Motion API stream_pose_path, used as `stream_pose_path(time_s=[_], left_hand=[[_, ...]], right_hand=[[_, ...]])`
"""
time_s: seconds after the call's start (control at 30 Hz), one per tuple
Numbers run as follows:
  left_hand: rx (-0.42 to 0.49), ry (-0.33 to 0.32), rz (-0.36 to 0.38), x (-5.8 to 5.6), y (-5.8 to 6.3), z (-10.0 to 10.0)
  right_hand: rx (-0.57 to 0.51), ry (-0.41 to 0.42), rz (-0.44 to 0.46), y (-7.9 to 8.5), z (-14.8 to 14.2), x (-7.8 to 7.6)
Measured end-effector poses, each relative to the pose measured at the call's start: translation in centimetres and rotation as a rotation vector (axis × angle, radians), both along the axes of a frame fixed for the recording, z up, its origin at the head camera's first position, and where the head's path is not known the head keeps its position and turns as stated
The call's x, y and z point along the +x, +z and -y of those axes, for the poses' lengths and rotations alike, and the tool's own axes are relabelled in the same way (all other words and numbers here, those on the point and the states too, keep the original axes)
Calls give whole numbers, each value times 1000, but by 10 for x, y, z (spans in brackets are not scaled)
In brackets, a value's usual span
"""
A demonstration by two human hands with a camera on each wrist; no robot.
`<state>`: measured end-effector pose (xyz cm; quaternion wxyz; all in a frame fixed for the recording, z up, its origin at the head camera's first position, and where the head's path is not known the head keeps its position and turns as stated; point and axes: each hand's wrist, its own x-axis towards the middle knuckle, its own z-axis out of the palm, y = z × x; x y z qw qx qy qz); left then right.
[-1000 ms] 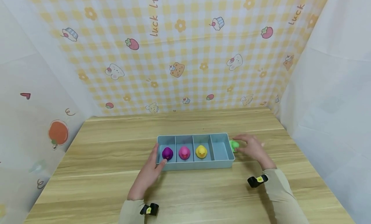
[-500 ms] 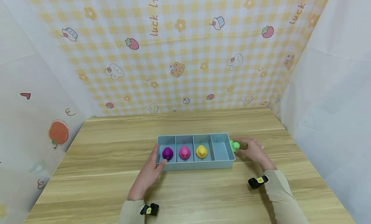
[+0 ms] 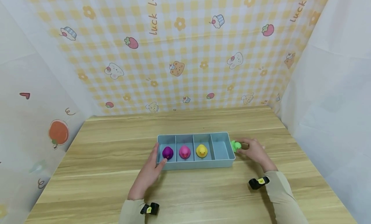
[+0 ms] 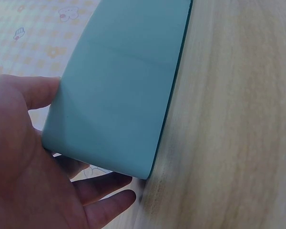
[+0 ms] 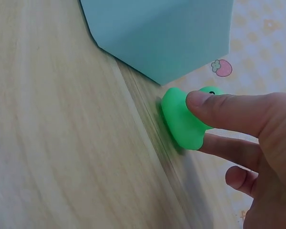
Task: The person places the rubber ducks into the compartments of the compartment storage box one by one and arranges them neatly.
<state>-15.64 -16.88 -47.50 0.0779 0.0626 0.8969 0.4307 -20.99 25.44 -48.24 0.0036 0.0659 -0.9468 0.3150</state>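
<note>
A light blue box point(image 3: 200, 165) with a row of compartments stands on the table. From left to right it holds a purple rubber duck point(image 3: 167, 152), a pink one point(image 3: 185, 152) and a yellow one point(image 3: 201, 150); the rightmost compartment is bare. My left hand point(image 3: 148, 172) grips the box's left end, its thumb over the front rim and its fingers along the end wall point(image 4: 100, 109). Just past the right end, my right hand point(image 3: 254, 151) pinches a green rubber duck point(image 5: 178, 117) between thumb and fingers. Whether that duck touches the table I cannot tell.
The wooden table point(image 3: 200, 195) extends on all sides of the box. A yellow checked cloth point(image 3: 179, 50) hangs behind it, with white cloth point(image 3: 333, 104) at both sides. Each wrist wears a small black camera point(image 3: 259, 182).
My right hand has closed its fingers on the green duck and shifted it slightly right, away from the box. The left hand and the box have stayed in place.
</note>
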Motion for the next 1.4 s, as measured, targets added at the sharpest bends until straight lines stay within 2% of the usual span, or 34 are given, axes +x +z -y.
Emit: stream_pose_path(time_s=[0.4,0.77,1.0,1.4], left_hand=[[-4,-12,-27,1,0,-2],[4,-17,-25,2,0,-2],[8,-12,-14,1,0,-2],[2,-4,-4,0,-1,0]], right_hand=[[12,-17,-15,4,1,2],[-5,-22,-25,15,-1,4],[-10,-42,-52,29,-3,7],[4,-19,-124,54,6,9]])
